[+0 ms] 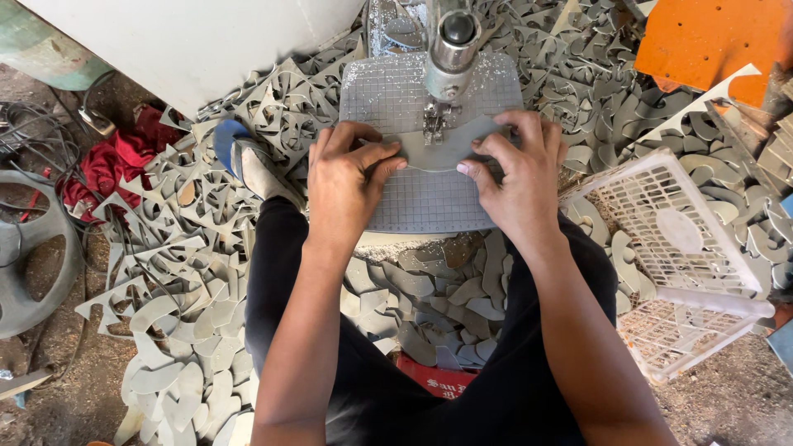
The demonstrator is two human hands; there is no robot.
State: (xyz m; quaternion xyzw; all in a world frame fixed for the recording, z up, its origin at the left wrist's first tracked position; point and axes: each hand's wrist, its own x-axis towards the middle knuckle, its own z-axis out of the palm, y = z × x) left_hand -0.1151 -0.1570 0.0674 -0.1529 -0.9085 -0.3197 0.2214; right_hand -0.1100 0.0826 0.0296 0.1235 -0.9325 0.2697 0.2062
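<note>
A flat grey curved piece [442, 153] lies on the gridded grey machine table [429, 202], under the metal head [450, 54] of a machine. My left hand [347, 177] presses and pinches the piece's left end. My right hand [516, 173] grips its right end, fingers curled over the edge. Both hands sit just in front of the machine's foot [434, 124].
Heaps of grey cut-out scraps [182, 272] cover the floor all round, with more cut shapes [446, 314] between my black-trousered legs. A white plastic basket [686, 264] stands at the right, an orange board [714, 41] at the top right, a red cloth [116, 161] and a wheel [33, 256] at the left.
</note>
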